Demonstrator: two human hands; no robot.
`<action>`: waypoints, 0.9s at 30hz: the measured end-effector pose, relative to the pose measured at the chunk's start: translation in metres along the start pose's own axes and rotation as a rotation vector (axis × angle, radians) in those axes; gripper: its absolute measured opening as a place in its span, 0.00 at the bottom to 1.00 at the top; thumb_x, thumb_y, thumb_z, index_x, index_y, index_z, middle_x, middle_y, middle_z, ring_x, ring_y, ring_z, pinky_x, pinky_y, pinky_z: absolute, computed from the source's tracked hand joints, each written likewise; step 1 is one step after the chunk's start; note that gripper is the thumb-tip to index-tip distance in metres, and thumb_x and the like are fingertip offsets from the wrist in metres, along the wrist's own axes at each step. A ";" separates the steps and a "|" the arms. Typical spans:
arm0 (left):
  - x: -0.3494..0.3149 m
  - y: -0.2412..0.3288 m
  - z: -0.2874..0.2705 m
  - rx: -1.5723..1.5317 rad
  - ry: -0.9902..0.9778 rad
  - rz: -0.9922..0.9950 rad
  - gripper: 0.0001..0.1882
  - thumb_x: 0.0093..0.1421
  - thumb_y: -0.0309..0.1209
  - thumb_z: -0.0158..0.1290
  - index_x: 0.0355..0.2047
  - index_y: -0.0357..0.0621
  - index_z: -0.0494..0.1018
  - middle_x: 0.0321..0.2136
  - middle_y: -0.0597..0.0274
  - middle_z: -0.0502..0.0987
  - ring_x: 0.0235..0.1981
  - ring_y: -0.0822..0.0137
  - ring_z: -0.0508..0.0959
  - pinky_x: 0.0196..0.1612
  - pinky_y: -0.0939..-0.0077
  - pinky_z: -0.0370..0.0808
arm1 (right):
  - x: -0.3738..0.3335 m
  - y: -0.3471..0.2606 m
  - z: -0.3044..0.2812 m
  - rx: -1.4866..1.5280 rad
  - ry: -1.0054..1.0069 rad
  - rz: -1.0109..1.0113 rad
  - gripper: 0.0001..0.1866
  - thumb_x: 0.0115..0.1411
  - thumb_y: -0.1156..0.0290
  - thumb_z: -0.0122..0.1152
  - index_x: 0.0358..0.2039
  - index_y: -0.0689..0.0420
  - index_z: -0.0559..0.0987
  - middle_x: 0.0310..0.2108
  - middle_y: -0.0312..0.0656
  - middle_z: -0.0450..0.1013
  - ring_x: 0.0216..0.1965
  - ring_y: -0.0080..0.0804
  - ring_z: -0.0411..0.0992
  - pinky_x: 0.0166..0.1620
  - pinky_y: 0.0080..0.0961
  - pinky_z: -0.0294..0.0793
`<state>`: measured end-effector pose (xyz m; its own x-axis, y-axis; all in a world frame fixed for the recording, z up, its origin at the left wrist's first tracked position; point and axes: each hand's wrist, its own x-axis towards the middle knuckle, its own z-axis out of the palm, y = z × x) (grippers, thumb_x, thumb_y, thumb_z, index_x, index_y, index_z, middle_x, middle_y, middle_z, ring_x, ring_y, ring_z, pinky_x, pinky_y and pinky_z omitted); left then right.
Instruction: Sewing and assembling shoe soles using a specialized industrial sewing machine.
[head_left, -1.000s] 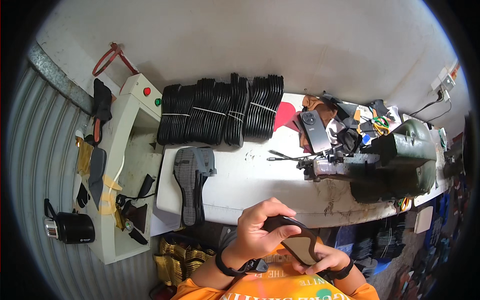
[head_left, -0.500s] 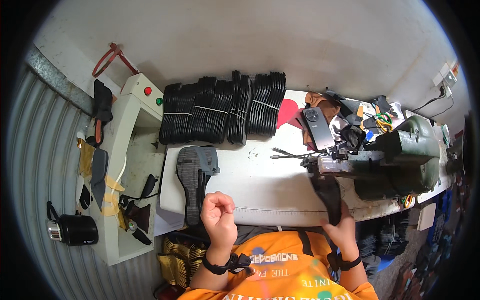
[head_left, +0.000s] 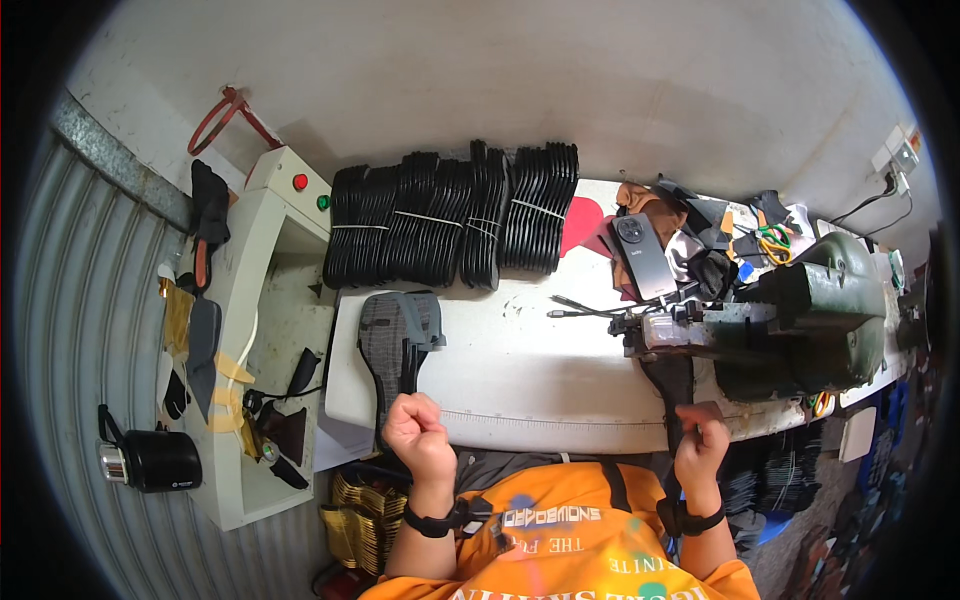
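My left hand is curled into a fist with nothing showing in it, at the lower end of a few stacked insole-shaped pieces, grey on top and black beneath. A black insole-shaped piece reaches from under the head of a dark green machine toward the table's front edge. Beside the black piece's right edge is my right hand, its fingers bent inward and slightly blurred. Whether they pinch anything is hidden.
Strapped bundles of black insoles stand along the wall. A phone lies by cables, scraps and green-handled scissors. At the left are a cream box with red and green buttons and a black flask. Gold pieces sit below the table.
My right hand has shifted slightly right and up, and its fingers have curled in beside the black piece. The left fist has moved slightly, now overlapping the grey stack's lower end.
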<state>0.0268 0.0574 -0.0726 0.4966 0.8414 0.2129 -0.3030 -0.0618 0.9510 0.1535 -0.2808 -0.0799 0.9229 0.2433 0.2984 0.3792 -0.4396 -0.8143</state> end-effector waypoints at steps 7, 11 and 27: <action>0.020 -0.020 -0.056 1.263 -0.023 0.135 0.36 0.53 0.30 0.65 0.62 0.35 0.65 0.57 0.39 0.70 0.60 0.39 0.68 0.65 0.50 0.63 | -0.006 0.004 -0.002 0.025 0.005 -0.186 0.08 0.29 0.83 0.48 0.15 0.58 0.71 0.14 0.39 0.61 0.20 0.37 0.60 0.24 0.30 0.55; 0.022 -0.029 -0.081 1.202 -0.022 -0.241 0.40 0.52 0.36 0.69 0.61 0.30 0.66 0.62 0.37 0.67 0.63 0.37 0.66 0.65 0.49 0.64 | -0.002 -0.002 0.004 0.084 0.053 -0.295 0.07 0.29 0.82 0.47 0.14 0.58 0.69 0.14 0.39 0.61 0.20 0.37 0.61 0.25 0.29 0.55; 0.019 -0.043 -0.089 1.200 0.046 -0.127 0.41 0.42 0.39 0.75 0.52 0.32 0.70 0.47 0.48 0.72 0.51 0.47 0.72 0.57 0.54 0.70 | -0.008 -0.038 0.024 0.304 -0.274 0.105 0.09 0.40 0.87 0.51 0.22 0.63 0.78 0.22 0.39 0.74 0.28 0.29 0.71 0.34 0.23 0.69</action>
<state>-0.0234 0.1238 -0.1291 0.4312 0.8946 0.1175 0.7067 -0.4158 0.5724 0.1299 -0.2453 -0.0637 0.8879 0.4500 0.0956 0.2089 -0.2091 -0.9553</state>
